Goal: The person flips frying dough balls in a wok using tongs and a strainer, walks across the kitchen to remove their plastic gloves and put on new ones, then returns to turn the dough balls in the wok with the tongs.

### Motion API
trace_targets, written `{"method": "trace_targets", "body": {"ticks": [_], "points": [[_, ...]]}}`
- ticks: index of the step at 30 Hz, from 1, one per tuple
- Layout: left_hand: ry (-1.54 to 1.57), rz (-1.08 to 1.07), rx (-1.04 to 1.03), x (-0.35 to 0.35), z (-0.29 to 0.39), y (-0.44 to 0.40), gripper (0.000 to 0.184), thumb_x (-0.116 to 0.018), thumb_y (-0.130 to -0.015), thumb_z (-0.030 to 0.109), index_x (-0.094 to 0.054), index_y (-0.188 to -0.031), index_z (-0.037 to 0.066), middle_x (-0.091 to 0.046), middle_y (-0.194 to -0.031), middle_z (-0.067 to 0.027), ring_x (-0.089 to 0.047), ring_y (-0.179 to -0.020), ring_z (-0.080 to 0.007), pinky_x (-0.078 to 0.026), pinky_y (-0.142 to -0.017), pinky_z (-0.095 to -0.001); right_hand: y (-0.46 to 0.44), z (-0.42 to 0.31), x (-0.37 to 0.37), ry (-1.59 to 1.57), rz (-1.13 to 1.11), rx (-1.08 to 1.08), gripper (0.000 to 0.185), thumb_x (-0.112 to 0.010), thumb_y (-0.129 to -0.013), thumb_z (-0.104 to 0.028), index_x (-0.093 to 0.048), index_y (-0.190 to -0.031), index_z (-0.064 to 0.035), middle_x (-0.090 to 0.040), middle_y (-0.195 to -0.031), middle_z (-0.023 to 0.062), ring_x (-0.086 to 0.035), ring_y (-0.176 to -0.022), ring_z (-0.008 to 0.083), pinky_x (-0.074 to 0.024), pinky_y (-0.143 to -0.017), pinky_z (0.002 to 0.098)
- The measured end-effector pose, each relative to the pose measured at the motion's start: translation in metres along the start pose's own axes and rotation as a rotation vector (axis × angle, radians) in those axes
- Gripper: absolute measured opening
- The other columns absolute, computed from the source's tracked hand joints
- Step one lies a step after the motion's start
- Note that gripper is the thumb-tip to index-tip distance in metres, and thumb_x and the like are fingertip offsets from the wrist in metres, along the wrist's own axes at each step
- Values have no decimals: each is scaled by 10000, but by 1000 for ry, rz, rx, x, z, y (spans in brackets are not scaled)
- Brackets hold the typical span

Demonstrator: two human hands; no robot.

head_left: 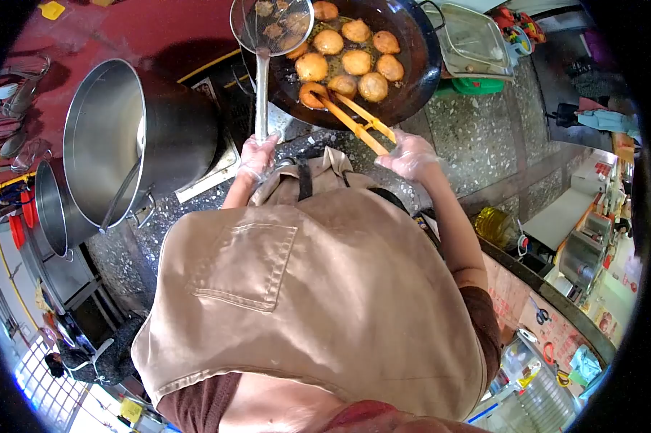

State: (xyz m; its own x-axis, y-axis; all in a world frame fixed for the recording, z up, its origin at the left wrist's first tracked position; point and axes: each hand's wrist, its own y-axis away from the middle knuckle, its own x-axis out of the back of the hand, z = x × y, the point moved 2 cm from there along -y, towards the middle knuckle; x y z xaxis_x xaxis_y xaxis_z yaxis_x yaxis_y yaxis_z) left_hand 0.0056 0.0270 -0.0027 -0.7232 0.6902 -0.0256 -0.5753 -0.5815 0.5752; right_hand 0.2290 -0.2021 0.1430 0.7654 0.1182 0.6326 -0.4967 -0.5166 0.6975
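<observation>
Left hand (258,157) (in clear plastic) closed around the strainer (263,86); right hand (410,156) pinching tongs (360,129), tips at a browned dough piece (310,95) by the wok's (419,83) near left edge.

Room ran over the speckled surface (478,148) between tray (475,66) and oil container (494,225), while wok (420,76) and tall pot (185,130) blocked the left.

The tall pot (107,137) was bare metal, smooth and moderately reflective inside; the strainer (262,90) had a metal handle and fine wire mesh. The wok (419,61) presented a dark, glossy metal surface; the tongs (363,132) appeared to be smooth wood. The apron (325,289) was tan cloth with a soft sheen; the bench (477,141) looked speckled, stone-like.
</observation>
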Motion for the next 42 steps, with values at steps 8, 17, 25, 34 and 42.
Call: {"method": "trace_targets", "body": {"ticks": [8, 17, 25, 34, 42], "points": [[26, -13, -15, -1, 1, -1, 207, -655, -857, 206, -520, -768, 78, -468, -507, 24, -406, -375, -77, -320, -355, -241, -16, -9, -15, 38, 26, -23, 613, -711, -719, -412, -548, -1160, -19, -595, -1149, 194, -546, -1111, 318, -421, -947, 385], [35, -28, 25, 1, -4, -3, 208, -673, -849, 222, -535, -842, 66, -478, -523, 27, -407, -379, -72, -323, -356, -229, -20, 1, -16, 40, 27, -9, 557, -710, -734, -339, -515, -1155, -33, -625, -1081, 147, -573, -1058, 298, -443, -913, 388], [3, -49, -6, 1, -3, -3, 201, -669, -851, 214, -535, -823, 67, -478, -504, 20, -412, -369, -77, -317, -351, -229, -14, 1, -17, 3, -8, -33, 549, -716, -729, -366, -538, -1110, -13, -640, -1043, 155, -596, -1011, 309, -454, -886, 395], [7, -32, 18, 3, 2, 0, 192, -667, -851, 198, -527, -827, 68, -477, -501, 17, -411, -359, -81, -317, -343, -236, -15, 1, -21, 27, 12, -11, 590, -725, -712, -389, -542, -1117, 0, -630, -1066, 183, -593, -1022, 315, -454, -888, 385], [-8, -35, 5, 5, 1, -2, 189, -662, -852, 192, -530, -795, 70, -478, -498, 16, -418, -360, -82, -316, -343, -239, -14, 11, -28, 82, -7, 14, 633, -727, -706, -416, -528, -1136, 3, -631, -1070, 187, -597, -1012, 321, -455, -891, 385]]}}
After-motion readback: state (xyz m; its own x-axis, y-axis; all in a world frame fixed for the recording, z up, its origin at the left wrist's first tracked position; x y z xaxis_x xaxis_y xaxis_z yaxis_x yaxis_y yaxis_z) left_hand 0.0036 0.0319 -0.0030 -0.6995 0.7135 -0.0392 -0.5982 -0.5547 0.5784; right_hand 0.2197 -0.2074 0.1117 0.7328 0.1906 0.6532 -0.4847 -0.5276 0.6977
